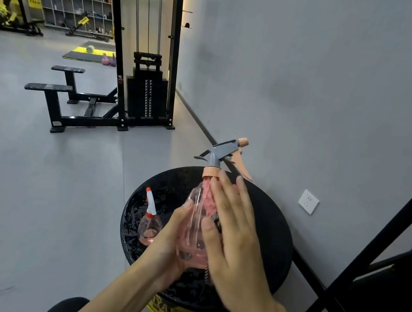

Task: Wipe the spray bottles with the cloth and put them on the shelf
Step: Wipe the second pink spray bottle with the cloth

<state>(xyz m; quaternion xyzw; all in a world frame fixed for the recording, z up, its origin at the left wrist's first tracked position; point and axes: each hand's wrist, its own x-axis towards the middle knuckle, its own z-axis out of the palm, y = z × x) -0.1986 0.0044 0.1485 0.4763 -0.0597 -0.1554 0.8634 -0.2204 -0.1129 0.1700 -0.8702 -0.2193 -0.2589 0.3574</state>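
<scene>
A person holds a pink spray bottle [189, 235] up above a round black stool [273, 234] whose yellow side carries lettering. The bottle is translucent, tilted slightly with its top leaning away to the right, and has a grey trigger head with an orange nozzle, collar and lever. The left hand [167, 243] grips the lower body of the bottle from the left side, thumb lying up along its wall. The right hand [237, 237] lies flat with straight, spread fingers against the bottle's right side, pressing a pink cloth [209, 200] onto the shoulder just below the collar; only a strip of the cloth shows past the fingers. The two hands are close together, with the bottle between them. A second, smaller spray bottle [148, 226] with a white and red head stands upright on the stool's wet-looking top, just left of the left hand. A black shelf frame [380, 262] rises at the right edge, beside a grey wall with a white socket [308, 202]. A cable weight machine [146, 92] stands farther back.
</scene>
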